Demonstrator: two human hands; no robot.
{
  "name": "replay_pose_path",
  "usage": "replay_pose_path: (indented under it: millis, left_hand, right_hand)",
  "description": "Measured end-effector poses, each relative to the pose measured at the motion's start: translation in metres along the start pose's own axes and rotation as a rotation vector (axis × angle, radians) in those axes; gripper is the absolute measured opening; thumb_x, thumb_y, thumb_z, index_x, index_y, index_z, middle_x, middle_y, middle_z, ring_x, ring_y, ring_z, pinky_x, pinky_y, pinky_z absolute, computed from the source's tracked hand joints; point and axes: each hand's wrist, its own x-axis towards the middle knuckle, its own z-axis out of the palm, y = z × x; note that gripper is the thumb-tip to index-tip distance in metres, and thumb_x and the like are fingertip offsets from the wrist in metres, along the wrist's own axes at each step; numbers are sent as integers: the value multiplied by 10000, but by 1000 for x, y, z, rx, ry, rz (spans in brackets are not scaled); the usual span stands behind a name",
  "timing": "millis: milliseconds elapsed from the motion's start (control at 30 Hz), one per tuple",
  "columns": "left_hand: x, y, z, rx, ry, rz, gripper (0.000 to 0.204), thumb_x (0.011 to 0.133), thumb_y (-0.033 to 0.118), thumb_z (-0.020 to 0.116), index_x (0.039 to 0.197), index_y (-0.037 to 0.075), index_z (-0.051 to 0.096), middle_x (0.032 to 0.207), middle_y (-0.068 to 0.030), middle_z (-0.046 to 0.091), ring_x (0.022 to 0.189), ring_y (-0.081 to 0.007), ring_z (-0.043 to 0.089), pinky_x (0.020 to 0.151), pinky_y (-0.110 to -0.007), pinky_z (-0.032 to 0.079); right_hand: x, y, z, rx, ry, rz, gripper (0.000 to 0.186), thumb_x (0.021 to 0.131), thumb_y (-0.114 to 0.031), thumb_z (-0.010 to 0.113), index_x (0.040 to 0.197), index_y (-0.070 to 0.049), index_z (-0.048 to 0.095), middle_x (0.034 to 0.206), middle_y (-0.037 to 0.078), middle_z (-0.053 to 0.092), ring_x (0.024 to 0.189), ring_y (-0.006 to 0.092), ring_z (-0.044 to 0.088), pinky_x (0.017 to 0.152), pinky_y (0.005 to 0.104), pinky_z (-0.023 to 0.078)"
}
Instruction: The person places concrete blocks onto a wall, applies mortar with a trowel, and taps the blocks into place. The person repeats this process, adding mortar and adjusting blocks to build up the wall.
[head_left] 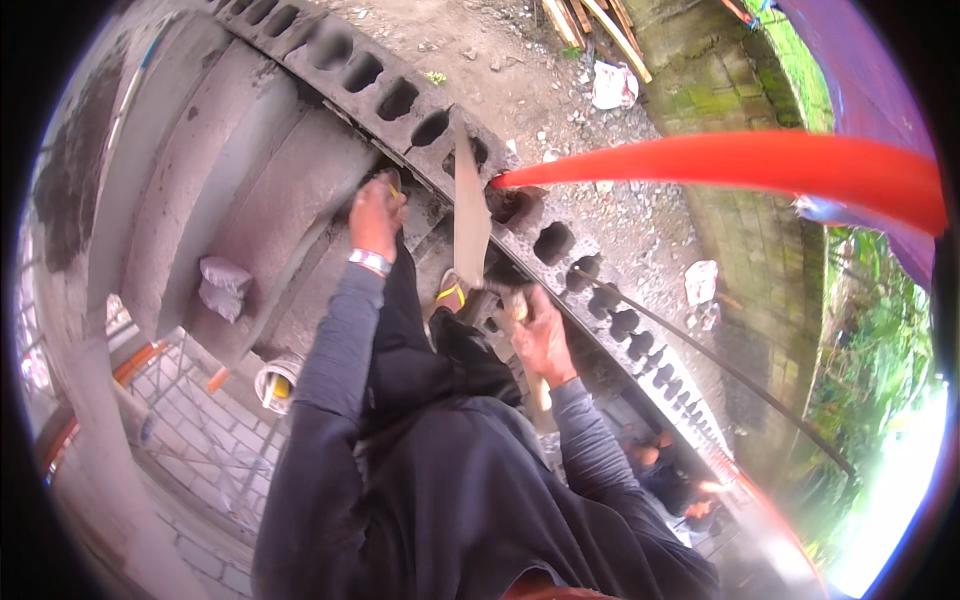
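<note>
My left hand is closed, fingers together, beside the concrete steps and the hollow-block wall. Something small and yellowish shows at its fingertips, too small to name. My right hand is wrapped round a wooden-handled tool, whose handle runs down below the fist; its far end is blurred. Between the hands, a thin pale board-like piece stands against the row of hollow blocks. One foot in a yellow-strapped sandal shows below it.
Concrete steps lie left, holding a plastic bag. A bucket stands lower. A red strip and a thin rod stretch across the right. Another person is below the wall at lower right. Planks lie far off.
</note>
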Motion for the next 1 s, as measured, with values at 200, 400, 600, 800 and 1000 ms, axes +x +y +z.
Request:
replay_pose_path:
  millis: [200,400,600,800,1000]
  left_hand:
    - [31,-56,36,38,-88,-288,774,1002,316,589,1599,47,175,1584,-205,368,1441,-410,396,1138,-549,381]
    - [75,-61,36,124,-86,-420,886,983,272,664,1613,69,75,1630,-198,226,1433,-372,396,1091,-558,454]
    - [94,-84,22,314,-233,-380,157,985,168,628,1071,53,565,849,-47,543,779,-173,580,795,-374,553]
    - [112,-55,4,1346,-803,348,598,845,36,778,1404,170,612,570,-94,495,467,-256,468,500,-407,447]
    - [112,-57,12,671,-412,-355,518,891,83,772,1376,99,589,813,-80,636,742,-238,676,687,-411,537]
  right_hand:
    - [180,-102,26,373,266,-180,423,859,-204,788,1150,12,569,1029,153,640,890,224,628,800,374,525]
    - [414,-184,-12,343,766,-551,292,895,-187,729,1035,28,588,855,112,636,730,212,594,668,352,493]
    - [635,-94,-90,506,810,-280,230,908,-211,642,920,13,691,661,56,584,612,200,545,592,395,453]
    - [639,109,-76,4,670,-9,287,880,-219,651,1064,0,679,727,129,600,648,292,581,632,445,487]
    - [603,145,-18,828,724,480,350,960,-133,516,1218,81,618,716,48,489,571,160,471,623,388,504]
